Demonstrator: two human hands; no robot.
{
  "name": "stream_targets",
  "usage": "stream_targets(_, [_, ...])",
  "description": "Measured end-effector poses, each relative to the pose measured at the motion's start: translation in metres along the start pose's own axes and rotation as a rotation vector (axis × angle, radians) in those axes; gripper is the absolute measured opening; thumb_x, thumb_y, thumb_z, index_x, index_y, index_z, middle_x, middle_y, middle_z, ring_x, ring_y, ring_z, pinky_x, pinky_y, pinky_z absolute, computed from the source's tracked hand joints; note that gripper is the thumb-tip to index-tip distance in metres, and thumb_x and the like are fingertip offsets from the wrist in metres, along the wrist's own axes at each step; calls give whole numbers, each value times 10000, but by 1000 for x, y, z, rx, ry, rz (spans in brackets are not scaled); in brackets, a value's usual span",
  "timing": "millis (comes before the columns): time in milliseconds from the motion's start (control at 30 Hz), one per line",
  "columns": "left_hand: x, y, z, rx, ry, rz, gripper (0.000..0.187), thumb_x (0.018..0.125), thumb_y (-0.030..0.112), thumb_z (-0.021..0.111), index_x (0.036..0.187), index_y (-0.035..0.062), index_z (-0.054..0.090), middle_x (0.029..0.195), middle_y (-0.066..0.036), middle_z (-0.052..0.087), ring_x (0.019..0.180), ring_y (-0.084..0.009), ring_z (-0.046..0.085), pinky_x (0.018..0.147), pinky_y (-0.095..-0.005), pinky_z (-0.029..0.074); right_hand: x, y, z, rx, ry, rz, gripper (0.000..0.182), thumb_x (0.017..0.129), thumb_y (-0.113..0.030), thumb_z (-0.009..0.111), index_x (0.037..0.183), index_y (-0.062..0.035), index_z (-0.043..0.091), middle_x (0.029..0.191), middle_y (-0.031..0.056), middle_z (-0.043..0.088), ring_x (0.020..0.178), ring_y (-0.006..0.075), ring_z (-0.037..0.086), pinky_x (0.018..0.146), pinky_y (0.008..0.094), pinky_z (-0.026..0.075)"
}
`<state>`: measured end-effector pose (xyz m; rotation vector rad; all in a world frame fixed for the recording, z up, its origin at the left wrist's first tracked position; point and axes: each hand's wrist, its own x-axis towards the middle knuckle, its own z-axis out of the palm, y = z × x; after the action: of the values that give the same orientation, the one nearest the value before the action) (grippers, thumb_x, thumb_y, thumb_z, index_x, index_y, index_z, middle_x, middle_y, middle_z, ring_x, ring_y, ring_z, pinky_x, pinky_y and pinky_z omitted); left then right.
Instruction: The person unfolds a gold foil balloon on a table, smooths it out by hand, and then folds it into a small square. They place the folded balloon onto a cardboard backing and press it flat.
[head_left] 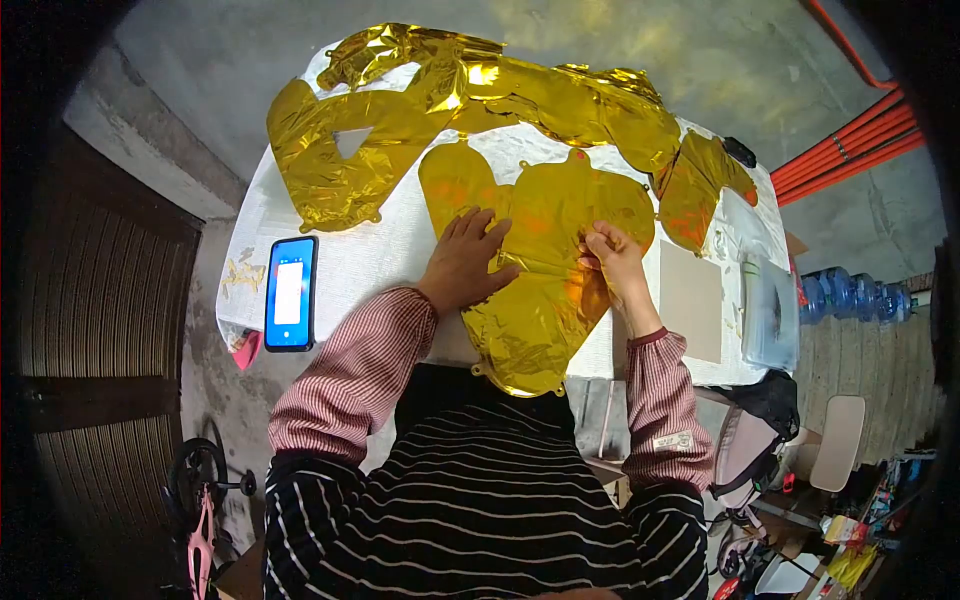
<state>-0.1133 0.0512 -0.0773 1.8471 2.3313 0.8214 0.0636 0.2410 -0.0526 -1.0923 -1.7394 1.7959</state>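
A flat gold foil balloon (545, 220) lies in front of me on the white-covered table, its near end reaching the table's edge. Small tabs stick out along its rim. My left hand (466, 258) rests palm down on the left part of this balloon, fingers spread. Over the balloon's right side, my right hand (614, 262) has thumb and fingers pinched together. Whatever is between those fingertips is too small to make out. The foil beneath the right hand looks creased and catches orange reflections.
More flat gold foil balloons (575, 100) spread across the table's far side. A lit phone (290, 295) lies at the left. On the right are a grey-beige card (690, 302) and a clear plastic package (768, 315). Red pipes (850, 147) run along the wall; a pink bike (201, 530) stands lower left.
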Motion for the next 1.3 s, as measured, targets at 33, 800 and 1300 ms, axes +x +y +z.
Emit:
stream_targets(33, [0, 0, 0, 0, -1, -2, 671, 826, 425, 678, 1350, 76, 448, 1376, -201, 410, 1328, -400, 350, 1111, -500, 275, 1, 0, 1, 0, 0, 11, 404, 948, -120, 611, 1290, 65, 502, 1059, 75, 628, 859, 138, 634, 695, 245, 548])
stream_targets(800, [0, 3, -3, 6, -25, -13, 630, 855, 431, 636, 1323, 48, 462, 1386, -217, 407, 1331, -416, 342, 1122, -493, 262, 8, -7, 8, 98, 98, -7, 439, 934, -87, 571, 1313, 100, 452, 955, 95, 618, 756, 146, 633, 607, 252, 561])
stream_targets(1300, [1, 3, 0, 17, -44, -46, 587, 904, 411, 578, 1322, 15, 463, 1411, -210, 404, 1365, -381, 314, 1141, -483, 236, 3, -8, 12, 189, 75, 50, 426, 953, -72, 536, 1327, 96, 420, 1050, 138, 607, 784, 154, 644, 607, 252, 576])
